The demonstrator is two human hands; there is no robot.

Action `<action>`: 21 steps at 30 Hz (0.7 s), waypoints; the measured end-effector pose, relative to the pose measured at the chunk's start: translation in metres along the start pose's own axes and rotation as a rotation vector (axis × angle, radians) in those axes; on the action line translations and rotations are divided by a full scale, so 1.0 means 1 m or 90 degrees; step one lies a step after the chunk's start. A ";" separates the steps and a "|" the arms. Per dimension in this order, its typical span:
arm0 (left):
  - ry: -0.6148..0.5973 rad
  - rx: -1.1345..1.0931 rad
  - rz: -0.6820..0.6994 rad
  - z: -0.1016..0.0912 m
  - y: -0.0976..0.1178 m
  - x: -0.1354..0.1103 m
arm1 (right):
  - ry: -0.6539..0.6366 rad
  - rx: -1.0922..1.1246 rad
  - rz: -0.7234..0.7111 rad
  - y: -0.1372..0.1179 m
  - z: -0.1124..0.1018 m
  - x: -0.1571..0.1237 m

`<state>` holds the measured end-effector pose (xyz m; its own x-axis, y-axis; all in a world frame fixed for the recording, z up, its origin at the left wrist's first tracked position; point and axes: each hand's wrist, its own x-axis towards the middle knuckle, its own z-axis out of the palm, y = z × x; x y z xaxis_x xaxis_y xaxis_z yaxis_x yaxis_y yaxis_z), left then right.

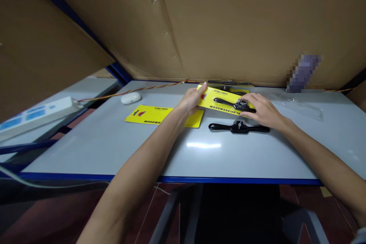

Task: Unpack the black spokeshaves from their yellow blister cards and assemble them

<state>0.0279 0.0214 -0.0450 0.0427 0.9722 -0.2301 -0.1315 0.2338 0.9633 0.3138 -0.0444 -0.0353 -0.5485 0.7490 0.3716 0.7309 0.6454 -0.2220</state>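
Observation:
A yellow spokeshave package [208,101], a printed card with a black spokeshave [227,102] on its front, is held above the table, slightly tilted. My left hand [189,101] grips its left end, thumb on top. My right hand [264,109] is closed around the right end, fingers over the tool's body and hiding part of it. Just below, a loose black spokeshave [239,127] lies on the tabletop. Left of it is a flat yellow card [147,114], partly covered by my left forearm.
More packaged spokeshaves [228,82] sit against the cardboard back wall. A clear plastic blister shell [304,107] lies at right, near a blurred purple object [303,73]. A white earbud case [130,98], a twisted wire [148,87] and a power strip [40,116] are at left.

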 end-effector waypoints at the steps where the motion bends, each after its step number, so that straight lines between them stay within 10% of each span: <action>1: 0.017 0.020 0.014 -0.005 0.001 0.002 | -0.004 -0.002 0.002 0.000 0.000 0.000; 15: 0.433 0.647 0.414 -0.089 0.008 -0.003 | -0.108 -0.012 0.003 0.018 -0.009 -0.015; 21: 0.198 0.817 0.590 -0.038 0.002 -0.012 | -0.102 -0.037 -0.019 0.017 -0.008 -0.013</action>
<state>-0.0110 0.0112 -0.0454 0.2112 0.7686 0.6038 0.8840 -0.4138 0.2176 0.3366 -0.0444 -0.0364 -0.6242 0.7472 0.2281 0.7333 0.6611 -0.1587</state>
